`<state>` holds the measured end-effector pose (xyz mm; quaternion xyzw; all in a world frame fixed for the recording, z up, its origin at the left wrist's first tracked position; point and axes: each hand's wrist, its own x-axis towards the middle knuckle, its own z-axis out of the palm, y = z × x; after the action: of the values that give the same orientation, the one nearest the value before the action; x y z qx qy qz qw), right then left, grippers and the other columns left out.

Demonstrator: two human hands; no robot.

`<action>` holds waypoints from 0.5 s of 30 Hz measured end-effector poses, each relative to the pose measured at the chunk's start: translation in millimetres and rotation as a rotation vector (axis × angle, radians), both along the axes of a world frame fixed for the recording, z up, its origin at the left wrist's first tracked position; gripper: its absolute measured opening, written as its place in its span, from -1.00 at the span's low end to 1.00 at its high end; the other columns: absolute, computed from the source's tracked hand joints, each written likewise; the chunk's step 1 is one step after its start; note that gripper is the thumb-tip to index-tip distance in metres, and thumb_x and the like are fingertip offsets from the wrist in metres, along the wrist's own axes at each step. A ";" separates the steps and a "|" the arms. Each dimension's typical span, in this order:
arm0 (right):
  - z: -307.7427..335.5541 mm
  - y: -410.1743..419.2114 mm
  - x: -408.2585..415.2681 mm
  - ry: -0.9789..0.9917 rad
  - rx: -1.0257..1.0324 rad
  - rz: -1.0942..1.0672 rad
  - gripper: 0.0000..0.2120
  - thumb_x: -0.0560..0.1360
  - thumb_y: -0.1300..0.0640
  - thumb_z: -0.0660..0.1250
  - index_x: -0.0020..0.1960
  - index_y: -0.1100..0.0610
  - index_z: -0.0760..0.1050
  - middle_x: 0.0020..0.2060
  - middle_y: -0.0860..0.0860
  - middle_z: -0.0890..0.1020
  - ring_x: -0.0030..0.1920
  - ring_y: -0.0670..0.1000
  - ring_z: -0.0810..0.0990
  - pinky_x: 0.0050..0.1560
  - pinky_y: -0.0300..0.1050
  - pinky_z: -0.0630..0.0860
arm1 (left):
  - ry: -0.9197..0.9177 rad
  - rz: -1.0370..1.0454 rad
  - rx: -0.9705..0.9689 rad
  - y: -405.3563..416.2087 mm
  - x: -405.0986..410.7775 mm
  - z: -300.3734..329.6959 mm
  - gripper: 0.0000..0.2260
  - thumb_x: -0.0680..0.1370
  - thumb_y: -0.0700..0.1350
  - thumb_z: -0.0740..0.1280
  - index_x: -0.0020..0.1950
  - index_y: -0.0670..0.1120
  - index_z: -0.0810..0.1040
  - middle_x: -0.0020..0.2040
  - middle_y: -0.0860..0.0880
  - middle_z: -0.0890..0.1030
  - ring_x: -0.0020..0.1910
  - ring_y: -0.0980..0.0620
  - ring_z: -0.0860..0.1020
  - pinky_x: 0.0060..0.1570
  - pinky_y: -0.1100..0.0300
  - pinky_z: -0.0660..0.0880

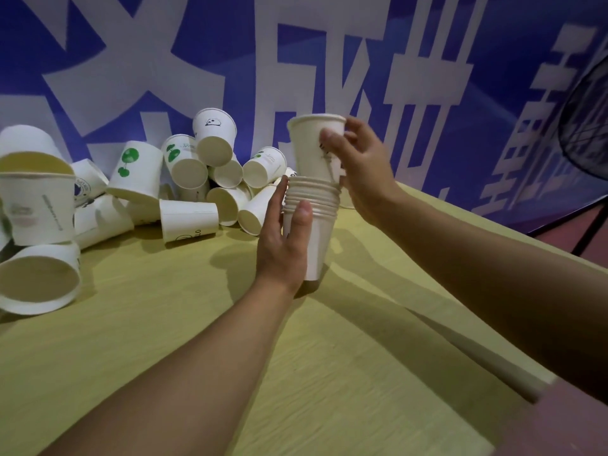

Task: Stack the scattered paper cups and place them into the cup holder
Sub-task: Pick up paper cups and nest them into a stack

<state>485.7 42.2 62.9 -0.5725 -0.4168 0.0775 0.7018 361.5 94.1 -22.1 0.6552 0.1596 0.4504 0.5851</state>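
Stack: I see the nested stack of cups (312,218) upright at the middle of the table, its base on or just above the wood; I cannot tell which.
Top cup: a single cup (314,149) sits partway into the stack's top, its rim well above the bunched rims below.
Left hand: my left hand (283,238) wraps the stack from its left side, thumb across the near face, fingers curled round the far side.
Right hand: my right hand (358,166) pinches the top cup near its rim, thumb on the near wall, fingers spread behind it.
Open room: the yellow-green table (164,324) lies bare near me and between my forearms; to the right its edge (460,225) runs close past the stack, with floor beyond.
Pile: loose cups (184,179) lie heaped far left against the banner, most on their sides, the closest just beside my left fingers.
Near-left cups: two larger-looking cups (36,225) crowd the left border.
Backdrop: a blue banner (362,44) with white characters closes the far side.
Fan: a dark fan grille (589,126) stands at the far right.
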 end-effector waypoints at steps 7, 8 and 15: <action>-41.2 6.8 -9.2 -0.205 -0.173 -0.092 -0.79 0.61 -0.14 0.21 0.11 -0.18 0.60 0.12 -0.03 0.61 0.15 -0.01 0.57 0.23 0.14 0.54 | -0.005 0.097 -0.070 6.4 1.3 -1.1 -0.49 0.57 0.25 0.16 0.53 0.26 0.21 0.30 0.02 0.53 0.03 0.21 0.56 -0.21 0.31 0.48; -46.1 8.5 -5.0 -0.195 -0.167 -0.113 -0.76 0.63 -0.12 0.17 0.09 -0.20 0.61 0.12 -0.04 0.62 0.16 -0.03 0.55 0.25 0.15 0.51 | -0.001 0.105 -0.071 6.2 1.4 -1.4 -0.49 0.58 0.26 0.16 0.53 0.27 0.22 0.30 0.02 0.54 0.02 0.20 0.57 -0.21 0.31 0.49; -52.5 25.0 63.4 -0.286 -0.416 -0.587 -0.73 0.60 -0.01 0.32 0.29 -0.03 0.54 0.31 -0.01 0.46 0.27 0.02 0.44 0.36 -0.02 0.43 | -0.022 0.095 -0.103 8.9 3.6 -1.9 -0.53 0.61 0.22 0.21 0.51 0.27 0.24 0.29 0.00 0.57 0.04 0.07 0.62 -0.08 0.16 0.61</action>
<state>549.1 67.2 10.5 -0.8025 -0.3044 -0.1245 0.4979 365.0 103.0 -23.9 0.6110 0.2073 0.4760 0.5976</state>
